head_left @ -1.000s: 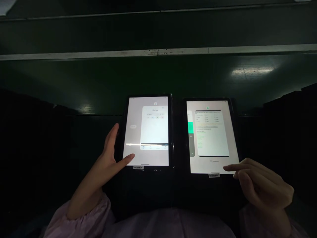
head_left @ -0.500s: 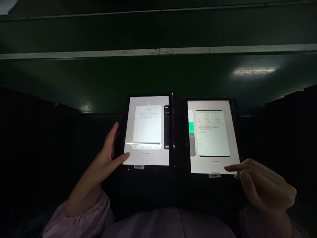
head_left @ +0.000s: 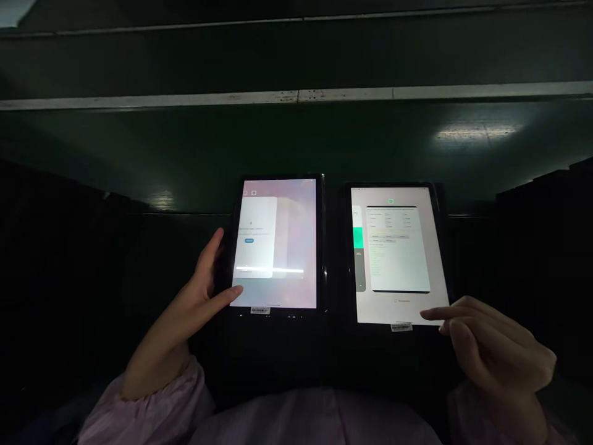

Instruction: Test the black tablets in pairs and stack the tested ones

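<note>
Two lit tablets stand side by side in front of me, both in dark frames. My left hand (head_left: 197, 296) grips the left tablet (head_left: 278, 247) at its lower left edge, thumb over the screen corner and fingers along the side, partly hidden. That screen shows a pale card with a small blue button, shifted left on a pinkish background. Over the lower right corner of the right tablet (head_left: 401, 259), my right hand (head_left: 500, 346) points its index finger, other fingers loosely bent, holding nothing. Whether the fingertip touches the glass I cannot tell. An app card with green text lines fills that screen.
A small barcode label (head_left: 260, 311) pokes out below the left tablet, and another label (head_left: 401, 327) below the right one. Behind them lies a dark green surface (head_left: 296, 142), crossed by a pale metal strip (head_left: 352, 94). The surroundings are very dark.
On the left tablet the Google card has given way to another card sliding left over a pinkish background. Both hands and the right tablet's screen look almost the same.
</note>
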`<move>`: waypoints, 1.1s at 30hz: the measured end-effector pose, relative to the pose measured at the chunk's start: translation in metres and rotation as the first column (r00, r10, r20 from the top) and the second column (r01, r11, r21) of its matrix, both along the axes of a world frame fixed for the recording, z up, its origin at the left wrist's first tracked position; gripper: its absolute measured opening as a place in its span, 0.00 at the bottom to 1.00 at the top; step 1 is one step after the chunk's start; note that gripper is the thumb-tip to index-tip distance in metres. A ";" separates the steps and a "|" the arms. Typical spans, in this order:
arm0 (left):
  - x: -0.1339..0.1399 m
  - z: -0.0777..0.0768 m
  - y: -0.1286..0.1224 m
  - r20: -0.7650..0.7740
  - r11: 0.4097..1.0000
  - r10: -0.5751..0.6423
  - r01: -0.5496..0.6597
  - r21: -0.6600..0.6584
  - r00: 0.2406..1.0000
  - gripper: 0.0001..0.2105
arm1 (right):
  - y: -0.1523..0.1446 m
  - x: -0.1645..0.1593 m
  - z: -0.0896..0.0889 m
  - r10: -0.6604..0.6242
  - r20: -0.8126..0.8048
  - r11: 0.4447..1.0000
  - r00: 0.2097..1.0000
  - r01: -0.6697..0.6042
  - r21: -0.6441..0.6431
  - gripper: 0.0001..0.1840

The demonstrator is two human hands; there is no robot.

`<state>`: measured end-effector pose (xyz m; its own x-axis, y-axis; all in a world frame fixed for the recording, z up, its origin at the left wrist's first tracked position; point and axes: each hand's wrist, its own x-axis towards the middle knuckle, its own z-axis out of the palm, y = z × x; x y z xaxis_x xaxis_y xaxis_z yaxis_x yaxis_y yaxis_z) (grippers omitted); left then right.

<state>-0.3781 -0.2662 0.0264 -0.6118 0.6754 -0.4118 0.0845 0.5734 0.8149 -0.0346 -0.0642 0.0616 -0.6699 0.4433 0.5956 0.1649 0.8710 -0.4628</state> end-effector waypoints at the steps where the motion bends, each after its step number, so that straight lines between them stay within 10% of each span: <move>1: -0.001 0.001 0.000 0.013 1.000 0.002 -0.002 -0.001 1.000 0.54 | 0.000 -0.001 0.000 -0.004 -0.001 1.000 1.000 0.004 0.000 0.19; 14: -0.002 0.005 0.002 0.042 0.998 -0.059 0.059 0.001 0.997 0.61 | -0.001 0.001 -0.002 -0.004 -0.001 1.000 1.000 0.004 -0.005 0.19; 19: -0.003 0.007 0.002 0.091 0.998 -0.055 0.058 -0.036 0.994 0.68 | -0.004 0.008 -0.007 -0.185 0.006 0.982 0.983 0.185 0.028 0.17; 27: -0.013 -0.003 0.000 0.119 0.999 0.043 -0.040 -0.024 0.992 0.69 | -0.004 0.008 -0.017 -0.292 0.179 0.937 0.940 0.243 0.253 0.07; 33: -0.015 -0.008 -0.002 0.085 0.996 0.083 -0.081 -0.022 0.993 0.65 | -0.023 -0.017 -0.021 -0.232 0.300 0.969 0.925 0.192 0.158 0.11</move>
<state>-0.3935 -0.2683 0.0188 -0.6267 0.6160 -0.4772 -0.0331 0.5908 0.8061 -0.0518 -0.0876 0.0410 -0.7297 0.5322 0.4294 0.4710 0.8464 -0.2485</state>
